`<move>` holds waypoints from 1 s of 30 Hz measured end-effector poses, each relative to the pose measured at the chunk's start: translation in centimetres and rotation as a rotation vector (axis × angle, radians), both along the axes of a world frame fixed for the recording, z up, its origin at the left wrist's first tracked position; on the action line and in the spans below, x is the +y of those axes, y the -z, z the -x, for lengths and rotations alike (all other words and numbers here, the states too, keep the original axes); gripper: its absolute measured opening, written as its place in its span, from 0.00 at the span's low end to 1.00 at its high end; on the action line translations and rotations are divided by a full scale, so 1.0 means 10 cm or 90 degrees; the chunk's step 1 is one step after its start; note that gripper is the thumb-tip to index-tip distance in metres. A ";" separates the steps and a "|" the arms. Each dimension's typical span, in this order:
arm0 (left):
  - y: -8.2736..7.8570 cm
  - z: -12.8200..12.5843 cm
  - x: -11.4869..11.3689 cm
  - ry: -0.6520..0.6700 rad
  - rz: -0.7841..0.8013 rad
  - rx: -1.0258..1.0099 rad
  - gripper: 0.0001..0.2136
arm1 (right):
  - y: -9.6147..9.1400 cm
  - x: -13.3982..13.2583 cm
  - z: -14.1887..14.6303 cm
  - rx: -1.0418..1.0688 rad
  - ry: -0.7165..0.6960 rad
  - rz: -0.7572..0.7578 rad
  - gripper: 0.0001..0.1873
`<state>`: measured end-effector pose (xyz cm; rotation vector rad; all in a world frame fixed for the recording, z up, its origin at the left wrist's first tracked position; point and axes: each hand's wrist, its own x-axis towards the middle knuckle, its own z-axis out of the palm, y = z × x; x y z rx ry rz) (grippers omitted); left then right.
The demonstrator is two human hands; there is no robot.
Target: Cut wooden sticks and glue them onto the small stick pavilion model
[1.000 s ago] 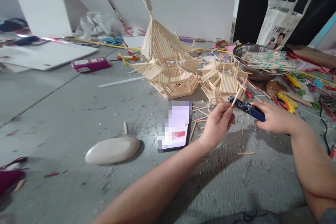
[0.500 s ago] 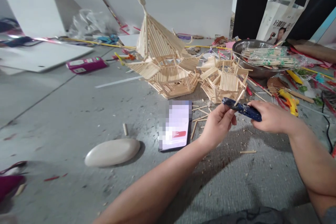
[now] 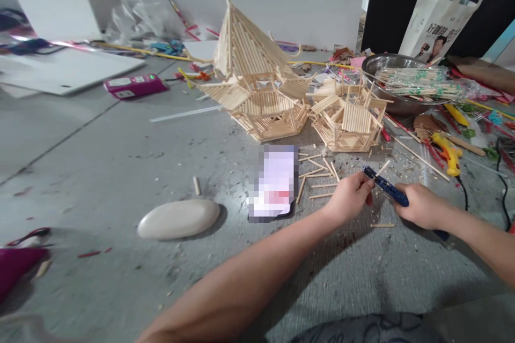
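1. A thin stick (image 3: 384, 168) is held above the floor (image 3: 120, 171), crossing the head of a blue tool (image 3: 388, 187).
2. The left hand (image 3: 351, 196) is closed, thumb and fingers pinching the stick.
3. The right hand (image 3: 420, 206) wraps around the tool's handles.
4. Loose sticks (image 3: 324, 186) lie beside a phone (image 3: 277, 177).
5. Toward the floor's far edge stand a stick tower (image 3: 265, 107) and a metal bowl (image 3: 396, 107).

We see cool, moderate light, seemingly from the left: the white oval object (image 3: 179, 220) throws its soft shadow rightward. The phone screen (image 3: 277, 174) glows under mosaic blocks. Near the edges, we find stretching and softness.
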<state>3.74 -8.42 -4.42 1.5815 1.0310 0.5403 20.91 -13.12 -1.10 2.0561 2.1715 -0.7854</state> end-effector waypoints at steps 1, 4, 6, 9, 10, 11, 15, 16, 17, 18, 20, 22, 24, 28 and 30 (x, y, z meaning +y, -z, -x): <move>0.02 -0.01 0.00 0.001 0.001 0.010 0.12 | 0.02 0.00 0.01 0.004 0.008 0.011 0.04; 0.07 -0.02 0.02 0.007 0.011 0.036 0.10 | 0.06 0.02 0.04 0.002 0.018 0.026 0.03; 0.11 -0.03 0.04 0.014 0.022 0.057 0.10 | 0.07 0.04 0.07 0.000 0.018 0.038 0.03; 0.15 -0.03 0.06 0.015 0.028 0.082 0.09 | 0.08 0.06 0.09 0.008 0.031 0.076 0.04; 0.16 -0.04 0.07 0.014 0.026 0.087 0.09 | 0.08 0.07 0.10 0.011 0.040 0.087 0.05; 0.16 -0.04 0.07 0.012 0.022 0.092 0.10 | 0.07 0.07 0.10 0.015 0.049 0.096 0.05; 0.12 -0.05 0.07 0.008 0.010 0.114 0.12 | 0.06 0.09 0.13 0.015 0.073 0.114 0.06; 0.11 -0.05 0.07 0.007 0.004 0.118 0.12 | 0.07 0.09 0.13 0.014 0.080 0.111 0.06; 0.10 -0.05 0.07 0.007 -0.002 0.123 0.12 | 0.08 0.10 0.13 0.011 0.084 0.102 0.06; 0.09 -0.04 0.06 0.008 -0.010 0.128 0.12 | 0.09 0.11 0.12 0.009 0.089 0.099 0.06; 0.08 -0.03 0.07 0.017 -0.025 0.141 0.12 | 0.12 0.14 0.11 0.018 0.101 0.131 0.06; 0.05 0.00 0.09 0.038 -0.044 0.167 0.12 | 0.14 0.15 0.09 0.048 0.114 0.202 0.08; 0.01 0.04 0.12 0.066 -0.087 0.208 0.12 | 0.11 0.16 0.05 0.083 0.100 0.260 0.09; -0.08 0.13 0.18 0.087 -0.242 0.344 0.11 | -0.02 0.13 -0.09 0.036 0.023 0.161 0.05; -0.10 0.16 0.21 0.086 -0.309 0.422 0.13 | -0.09 0.12 -0.21 0.017 0.043 0.085 0.05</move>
